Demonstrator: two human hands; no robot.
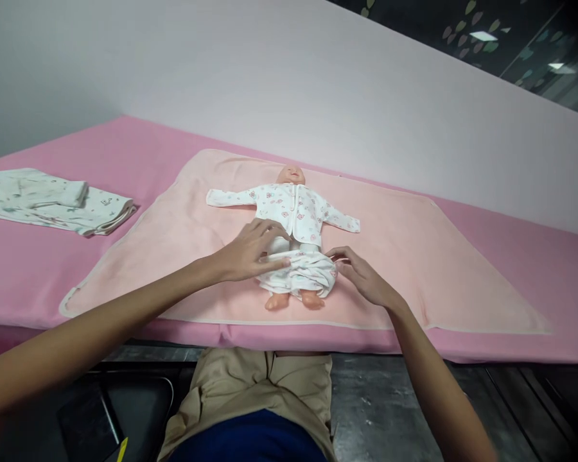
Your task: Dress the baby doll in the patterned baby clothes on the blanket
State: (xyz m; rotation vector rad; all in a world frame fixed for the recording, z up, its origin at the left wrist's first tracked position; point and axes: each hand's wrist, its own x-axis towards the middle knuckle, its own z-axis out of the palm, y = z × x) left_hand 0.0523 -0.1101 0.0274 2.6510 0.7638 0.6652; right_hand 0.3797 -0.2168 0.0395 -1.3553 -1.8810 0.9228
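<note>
- In the head view, with the dial centred on the waist, the baby doll [291, 174] lies face up on the peach blanket [390, 256], head at 12 o'clock and bare feet [312, 299] near 6.
- The patterned trousers [301, 276] sit bunched around the legs, just below a white layer [278, 245] showing under the jacket [308, 212].
- At 9 o'clock, the left hand [245, 253] has thumb and fingers apart, the thumb on the gathered cloth and the fingers arched near the jacket hem.
- Near 4 o'clock, the right hand [363, 276] bends its fingers at the trousers' edge; whether they pinch cloth cannot be told.
- The bunching looks thick, so a shallow hold on the waistband at 9 and 3 should serve better than one handful in the middle.
- Even tension on both sides would keep the waistband level; a one-sided pull could twist the legs.
- Keeping fingertips clear of the jacket hem avoids catching it, and light contact keeps the doll from sliding on the blanket.
- The folded patterned cloth [52, 202] lies well apart, toward 9 o'clock, on the pink mat [158, 144].
</note>
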